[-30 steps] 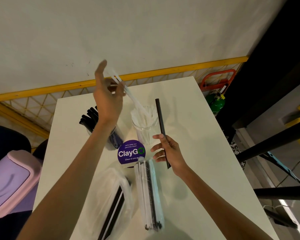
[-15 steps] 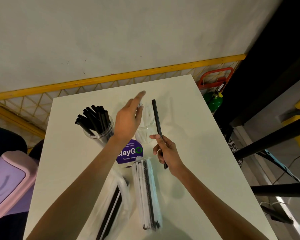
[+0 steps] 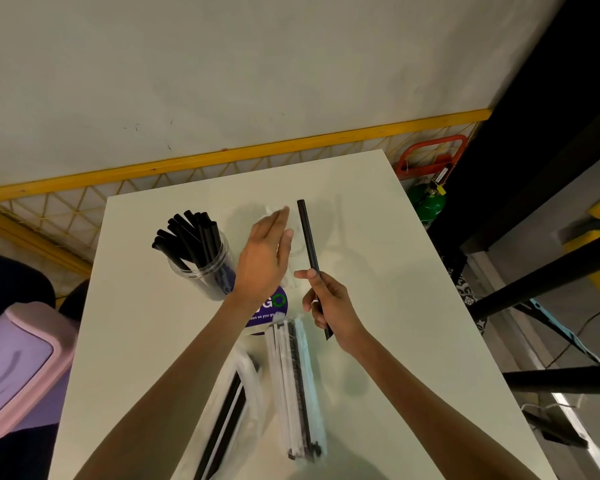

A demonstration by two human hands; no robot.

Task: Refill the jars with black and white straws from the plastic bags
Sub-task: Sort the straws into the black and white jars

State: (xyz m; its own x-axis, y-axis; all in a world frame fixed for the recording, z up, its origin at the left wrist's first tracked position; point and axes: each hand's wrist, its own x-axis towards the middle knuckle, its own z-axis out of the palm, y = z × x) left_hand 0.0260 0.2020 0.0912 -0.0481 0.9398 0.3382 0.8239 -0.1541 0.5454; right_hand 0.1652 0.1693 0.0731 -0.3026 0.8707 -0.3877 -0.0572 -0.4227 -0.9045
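1. A white table [image 3: 395,271] lies under both hands; beyond the fingertips run a yellow rail [image 3: 222,157] and a pale wall [image 3: 257,64].
2. The right hand [image 3: 329,306] pinches a black straw [image 3: 307,233], with bare tabletop to its right. The left hand [image 3: 264,258] is flat and holds nothing. The jar of black straws [image 3: 201,268] stands to its left, and the plastic bags [image 3: 298,393] lie below both wrists.
3. A purple sticker [image 3: 276,308] beneath the left wrist reads "GO".

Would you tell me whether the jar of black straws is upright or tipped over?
Upright: the jar has its mouth up, black straws standing inside.
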